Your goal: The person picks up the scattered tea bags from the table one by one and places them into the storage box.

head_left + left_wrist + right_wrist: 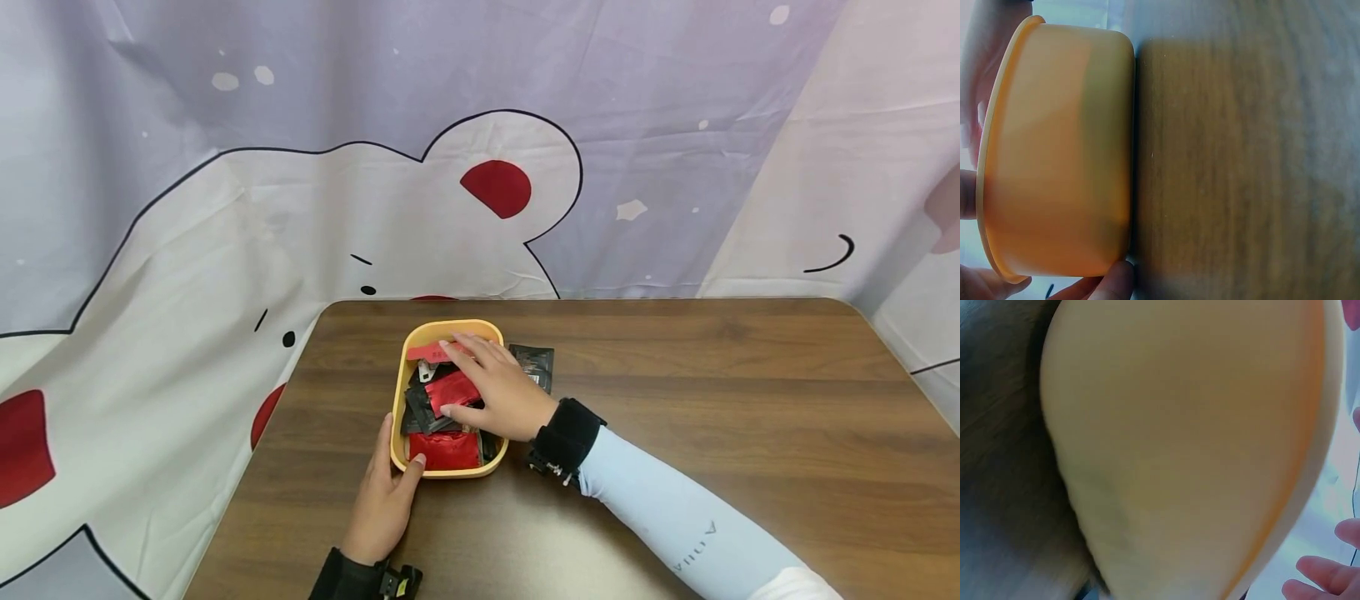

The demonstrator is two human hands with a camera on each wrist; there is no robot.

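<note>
A yellow box (450, 473) stands on the brown table (712, 400) and holds several red and black packets. My right hand (483, 379) lies over it with spread, nearly straight fingers on the packets, and its thumb touches a red packet (453, 389). Another red packet (444, 450) lies at the near end. My left hand (392, 475) rests on the table against the box's near left corner, index finger along the left wall, thumb on the near wall. The left wrist view shows the box wall (1060, 156) and a thumb tip (1116, 284). The right wrist view is filled by the box (1179, 444).
One black packet (536, 360) lies on the table just right of the box, partly behind my right hand. A curtain (300, 167) printed with a cartoon animal hangs behind and to the left of the table. The table's left edge is close to the box.
</note>
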